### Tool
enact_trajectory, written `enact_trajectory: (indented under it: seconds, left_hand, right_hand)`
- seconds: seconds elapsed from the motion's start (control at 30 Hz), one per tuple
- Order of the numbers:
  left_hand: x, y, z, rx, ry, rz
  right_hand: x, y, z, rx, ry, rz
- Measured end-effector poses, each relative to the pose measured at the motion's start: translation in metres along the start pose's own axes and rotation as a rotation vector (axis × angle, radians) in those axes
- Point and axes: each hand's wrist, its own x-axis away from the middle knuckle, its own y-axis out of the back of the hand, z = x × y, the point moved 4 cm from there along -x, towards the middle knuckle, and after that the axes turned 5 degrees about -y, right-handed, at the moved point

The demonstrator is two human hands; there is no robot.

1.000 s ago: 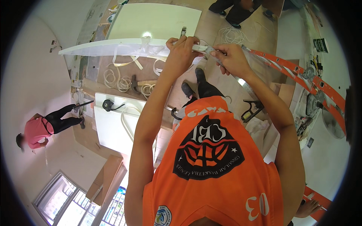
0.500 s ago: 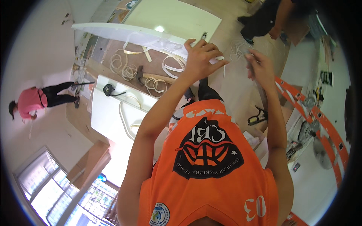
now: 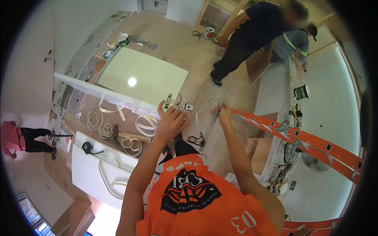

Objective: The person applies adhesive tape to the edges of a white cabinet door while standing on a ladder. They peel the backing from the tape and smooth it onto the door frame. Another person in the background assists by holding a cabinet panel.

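Note:
My left hand (image 3: 172,121) is over the right end of an upright white panel (image 3: 114,94), fingers apart and apparently holding nothing. Just past its fingertips is a small metal tool (image 3: 168,100), its kind unclear. To the right, my right hand (image 3: 225,115) is closed round a long, thin grey flat tool (image 3: 212,123), which slants down toward me; its exact kind cannot be made out. Between the hands are a small white box (image 3: 189,107) and a narrow white strip (image 3: 197,119). Nearer me lies a black-framed hand tool (image 3: 197,140).
Coils of edging strip (image 3: 146,125) and a hammer (image 3: 136,137) lie left of me. A white board (image 3: 88,171) carries a tape measure (image 3: 87,148). An orange ladder (image 3: 315,151) spans the right. A person in dark clothes (image 3: 252,35) stands ahead, near tangled cord (image 3: 214,96).
The view has swung upward and right, bringing the co-workers and more floor into sight. My left hand has uncovered the small white box. My right hand stays closed on the grey tool.

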Motion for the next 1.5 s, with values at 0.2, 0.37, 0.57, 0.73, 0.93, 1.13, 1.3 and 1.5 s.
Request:
enact_trajectory:
  seconds: [0.2, 0.37, 0.57, 0.73, 0.93, 1.13, 1.3, 1.5]
  left_hand:
    - [0.004, -0.001, 0.011, 0.021, -0.008, 0.038]
    - [0.013, 0.002, 0.011, 0.048, -0.082, 0.016]
    - [0.015, 0.002, 0.01, -0.015, -0.093, -0.075]
    - [0.016, -0.001, 0.008, -0.028, -0.071, -0.132]
    - [0.015, 0.004, 0.008, 0.007, -0.034, -0.055]
    - [0.016, -0.008, 0.008, 0.04, -0.074, 0.027]
    - [0.018, 0.006, 0.021, -0.002, 0.018, 0.053]
    - [0.017, 0.007, 0.011, 0.03, -0.02, 0.131]
  right_hand:
    - [0.037, 0.025, -0.098, -0.36, -0.377, -0.247]
    - [0.087, 0.062, -0.2, -0.371, -0.612, -0.353]
    - [0.111, -0.011, -0.204, -0.28, -0.74, -0.174]
    - [0.128, -0.074, -0.228, -0.437, -0.818, 0.118]
    - [0.131, -0.157, -0.256, 0.219, -0.181, 0.817]
    - [0.152, -0.23, -0.267, 0.333, -0.098, 0.835]
    - [0.16, -0.279, -0.302, 0.014, -0.628, 0.564]
    - [0.165, -0.286, -0.276, -0.123, -0.764, 0.456]
